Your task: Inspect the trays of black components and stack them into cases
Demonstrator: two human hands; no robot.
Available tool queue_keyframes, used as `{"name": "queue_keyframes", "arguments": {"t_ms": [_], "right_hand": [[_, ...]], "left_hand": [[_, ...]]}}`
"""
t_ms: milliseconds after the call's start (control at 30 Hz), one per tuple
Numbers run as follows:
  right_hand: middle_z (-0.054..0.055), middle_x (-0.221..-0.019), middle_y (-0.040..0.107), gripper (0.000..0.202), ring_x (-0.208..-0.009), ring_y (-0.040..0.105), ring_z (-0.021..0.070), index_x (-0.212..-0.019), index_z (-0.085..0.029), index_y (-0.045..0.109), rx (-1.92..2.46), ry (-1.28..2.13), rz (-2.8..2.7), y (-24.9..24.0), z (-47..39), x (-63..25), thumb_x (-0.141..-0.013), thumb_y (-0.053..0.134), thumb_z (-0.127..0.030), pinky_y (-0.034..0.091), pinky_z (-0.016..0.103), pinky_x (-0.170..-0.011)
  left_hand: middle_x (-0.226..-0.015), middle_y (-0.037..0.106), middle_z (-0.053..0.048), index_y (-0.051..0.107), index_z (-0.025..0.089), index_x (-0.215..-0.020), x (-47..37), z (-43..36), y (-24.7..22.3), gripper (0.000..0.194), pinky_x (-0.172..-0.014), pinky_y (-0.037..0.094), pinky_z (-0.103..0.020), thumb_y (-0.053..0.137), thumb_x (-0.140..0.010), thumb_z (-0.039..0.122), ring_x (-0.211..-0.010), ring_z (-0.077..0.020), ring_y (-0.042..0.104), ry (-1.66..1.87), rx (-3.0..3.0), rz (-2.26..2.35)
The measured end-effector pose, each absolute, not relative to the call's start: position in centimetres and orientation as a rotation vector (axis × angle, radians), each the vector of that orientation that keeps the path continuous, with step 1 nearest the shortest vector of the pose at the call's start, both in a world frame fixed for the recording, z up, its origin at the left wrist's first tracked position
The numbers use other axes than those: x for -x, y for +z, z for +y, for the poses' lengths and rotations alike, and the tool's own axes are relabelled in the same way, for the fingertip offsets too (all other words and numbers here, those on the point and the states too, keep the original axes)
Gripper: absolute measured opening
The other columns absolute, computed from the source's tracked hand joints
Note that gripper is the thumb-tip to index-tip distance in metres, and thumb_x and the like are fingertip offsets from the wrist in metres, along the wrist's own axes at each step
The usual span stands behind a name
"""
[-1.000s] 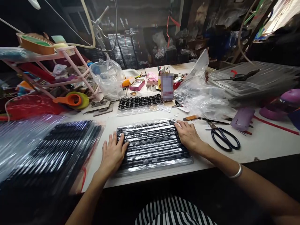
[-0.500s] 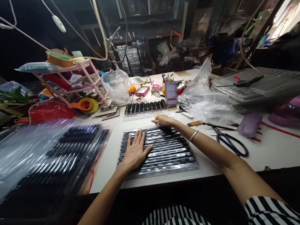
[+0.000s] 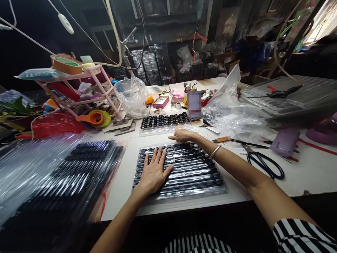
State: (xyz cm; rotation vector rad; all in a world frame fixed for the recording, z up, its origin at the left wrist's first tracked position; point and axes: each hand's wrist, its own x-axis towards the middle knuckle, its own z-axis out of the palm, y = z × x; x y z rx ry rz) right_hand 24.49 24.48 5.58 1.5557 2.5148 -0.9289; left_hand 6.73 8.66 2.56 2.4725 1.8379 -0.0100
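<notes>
A clear plastic tray [image 3: 181, 191] with rows of black parts under its shiny surface lies on the white table in front of me. My left hand [image 3: 154, 172] rests flat on the tray's left half, fingers spread and holding nothing. At the tray's far edge is my right hand [image 3: 183, 135], its index finger pointing left and the others curled under. What those curled fingers grip, if anything, is hidden. Just beyond that hand stands a second tray [image 3: 168, 131], narrower in view, with black square parts [image 3: 164, 120] on it.
At left, a large stack of similar filled trays [image 3: 76, 168] reaches the table edge. Scissors [image 3: 265, 164], a cutter with an orange handle [image 3: 222, 139] and a purple case [image 3: 285, 142] lie at right. Clear plastic bags [image 3: 231, 116] and a pink rack [image 3: 105, 93] stand behind.
My right hand's fingers have shifted slightly along the tray's far edge. My left hand stays flat on the tray. The view has moved a little.
</notes>
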Motion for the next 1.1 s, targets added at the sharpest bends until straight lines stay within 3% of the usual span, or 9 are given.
{"name": "queue_keyframes", "arguments": {"t_ms": [233, 433, 767, 933, 1100], "right_hand": [[0.004, -0.080, 0.067, 0.048, -0.069, 0.063, 0.0145, -0.089, -0.012, 0.063, -1.655, -0.897, 2.487, 6.4, 24.3, -24.6, -0.092, 0.042, -0.055, 0.050, 0.034, -0.073], [0.006, -0.099, 0.065, 0.030, -0.085, 0.063, 0.0171, -0.102, -0.013, 0.062, -1.528, -0.893, 2.487, 7.4, 24.6, -25.3, -0.091, 0.054, -0.040, 0.052, 0.036, -0.077], [0.007, -0.114, 0.059, 0.031, -0.097, 0.060, 0.0213, -0.114, -0.016, 0.057, -1.489, -0.804, 2.412, 6.8, 24.7, -30.0, -0.090, 0.056, -0.035, 0.052, 0.041, -0.082], [0.003, -0.093, 0.063, 0.033, -0.078, 0.061, 0.0163, -0.100, -0.013, 0.061, -1.526, -0.872, 2.444, 5.9, 24.4, -32.1, -0.091, 0.052, -0.044, 0.051, 0.033, -0.069], [-0.001, -0.062, 0.054, 0.057, -0.053, 0.047, 0.0102, -0.070, -0.014, 0.058, -1.536, -0.911, 2.510, 6.1, 24.3, -32.3, -0.093, 0.031, -0.059, 0.039, 0.026, -0.054]], "left_hand": [[-0.155, 0.008, -0.006, 0.015, 0.017, -0.148, -6.5, 8.7, 2.3, 0.074, -0.114, 0.003, -0.052, 0.016, -0.090, 0.063, -0.143, -0.0242, 0.003, 0.043, -2.493, 1.827], [-0.155, 0.008, -0.006, 0.016, 0.016, -0.148, -6.7, 8.6, 2.6, 0.076, -0.114, 0.005, -0.052, 0.014, -0.089, 0.064, -0.143, -0.0245, 0.004, 0.006, -2.472, 1.845], [-0.155, 0.008, -0.006, 0.016, 0.015, -0.148, -6.8, 8.6, 2.5, 0.076, -0.114, 0.004, -0.052, 0.015, -0.089, 0.064, -0.143, -0.0245, 0.004, 0.005, -2.477, 1.840], [-0.155, 0.004, -0.004, 0.012, 0.016, -0.148, -6.8, 8.6, 2.7, 0.076, -0.114, 0.004, -0.052, 0.013, -0.089, 0.065, -0.143, -0.0232, 0.002, -0.023, -2.474, 1.837], [-0.155, 0.001, -0.003, 0.010, 0.018, -0.148, -6.8, 8.6, 2.9, 0.077, -0.114, 0.002, -0.051, 0.011, -0.088, 0.066, -0.143, -0.0227, -0.001, -0.074, -2.455, 1.837]]}}
